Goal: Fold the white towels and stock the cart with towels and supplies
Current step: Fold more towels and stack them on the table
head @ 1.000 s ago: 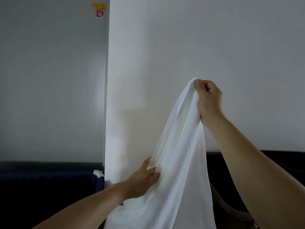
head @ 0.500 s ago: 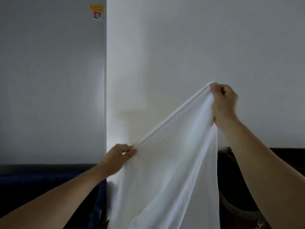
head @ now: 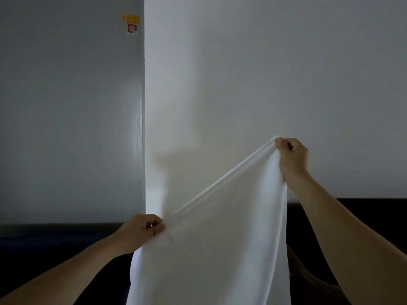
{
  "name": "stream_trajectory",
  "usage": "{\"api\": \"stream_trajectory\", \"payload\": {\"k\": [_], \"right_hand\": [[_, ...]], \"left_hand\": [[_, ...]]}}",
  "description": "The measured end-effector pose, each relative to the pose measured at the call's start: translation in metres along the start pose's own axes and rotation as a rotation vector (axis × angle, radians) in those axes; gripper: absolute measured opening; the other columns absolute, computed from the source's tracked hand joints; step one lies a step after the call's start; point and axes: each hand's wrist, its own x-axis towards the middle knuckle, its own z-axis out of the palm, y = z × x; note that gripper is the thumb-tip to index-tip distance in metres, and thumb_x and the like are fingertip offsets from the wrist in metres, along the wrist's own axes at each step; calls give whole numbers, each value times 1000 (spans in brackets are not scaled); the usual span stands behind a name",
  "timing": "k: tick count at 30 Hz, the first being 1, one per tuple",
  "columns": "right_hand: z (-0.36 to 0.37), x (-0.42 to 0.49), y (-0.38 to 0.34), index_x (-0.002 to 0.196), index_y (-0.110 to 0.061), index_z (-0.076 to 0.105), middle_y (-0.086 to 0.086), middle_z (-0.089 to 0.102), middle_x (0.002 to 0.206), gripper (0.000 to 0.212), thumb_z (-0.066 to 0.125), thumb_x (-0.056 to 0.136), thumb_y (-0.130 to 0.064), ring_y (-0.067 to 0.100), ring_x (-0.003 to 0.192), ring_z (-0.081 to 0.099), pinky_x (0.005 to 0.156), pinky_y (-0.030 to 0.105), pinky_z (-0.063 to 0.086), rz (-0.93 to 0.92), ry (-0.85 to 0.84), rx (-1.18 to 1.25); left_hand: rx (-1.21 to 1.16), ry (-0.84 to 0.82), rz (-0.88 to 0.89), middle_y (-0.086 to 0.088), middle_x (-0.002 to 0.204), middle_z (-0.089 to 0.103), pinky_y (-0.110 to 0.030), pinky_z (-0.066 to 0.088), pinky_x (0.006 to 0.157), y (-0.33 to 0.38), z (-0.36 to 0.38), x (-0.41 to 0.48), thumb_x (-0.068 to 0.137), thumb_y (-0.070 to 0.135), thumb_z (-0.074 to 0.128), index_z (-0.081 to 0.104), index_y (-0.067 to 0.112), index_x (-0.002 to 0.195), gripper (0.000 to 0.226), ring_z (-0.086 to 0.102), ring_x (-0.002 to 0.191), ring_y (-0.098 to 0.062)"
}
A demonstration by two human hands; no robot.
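Now spreading towel (head: 220, 238) for folding. Your right hand (head: 291, 156) pinches high corner, left hand (head: 141, 232) pinches hem lower left. Next, likely: level both corners, pull hem taut.

One white towel (head: 220, 238), one left hand (head: 141, 231), one right hand (head: 291, 157), and two stickers (head: 131, 18).

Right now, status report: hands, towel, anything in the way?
Left hand pinches white towel low on its top edge. Right hand grips the corner, higher. Edge taut between them, rest hanging. Nothing visible in the way.
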Motion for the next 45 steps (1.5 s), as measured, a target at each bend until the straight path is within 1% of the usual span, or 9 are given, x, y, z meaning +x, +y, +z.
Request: {"api": "stream_trajectory", "payload": {"k": [5,10,14,17,21,32,37,42,45], "right_hand": [[-1,8,-7,81,-10,57,-5,47,66,30,57,98,-34,7,58,40,55,24,35,-11,41,30],[-5,13,-3,82,-6,59,-4,45,66,32,58,97,-34,7,58,38,54,25,35,-6,55,36],[-7,12,-1,81,-6,57,-3,42,65,32,57,98,-33,8,56,36,44,13,31,-13,40,9],[-6,12,-1,82,-6,56,-3,41,65,33,56,99,-34,9,56,35,47,19,32,-9,49,15],[-7,13,-5,83,-6,57,-3,40,64,32,57,99,-35,9,55,35,43,15,30,-13,57,51],[-18,10,-3,80,-9,56,-3,44,66,33,55,98,-37,10,58,39,53,27,35,45,34,15],[-28,12,-2,71,-9,50,-2,41,65,37,54,98,-34,12,57,36,52,28,32,71,32,-24],[-32,12,5,76,-6,52,4,48,95,36,51,99,-34,22,75,48,68,34,42,52,52,-191],[-34,7,6,81,-4,53,3,39,111,34,44,101,-30,24,80,51,77,38,43,49,60,-290]], "left_hand": [[-169,64,-18,7,88,77,-23,56,82,6,0,6,91,25,71,77,25,93,7,72,85,-9],[-285,78,-68,-7,88,77,-52,54,88,8,-7,7,85,17,78,76,14,92,7,70,92,-36],[-129,-19,-6,4,87,76,-27,56,85,12,-3,4,85,24,78,74,23,91,8,71,85,-6],[49,-112,63,16,82,66,-8,44,71,19,3,-3,87,32,75,66,34,82,11,59,72,7],[20,-203,98,30,88,63,-10,43,77,24,9,-15,91,36,70,71,39,77,14,61,79,5],[-387,-101,-24,-14,106,75,-49,52,99,24,-20,-25,94,18,66,75,8,111,21,68,105,-39],[-221,-34,46,2,95,76,-23,55,87,37,-37,-17,90,19,72,52,39,129,49,71,95,-13],[-99,110,-49,2,83,77,-37,59,84,53,-42,-2,86,23,77,76,17,89,7,73,84,-19],[-146,189,-43,0,79,76,-37,59,82,74,-43,4,84,20,78,78,17,80,5,73,81,-22]]}}
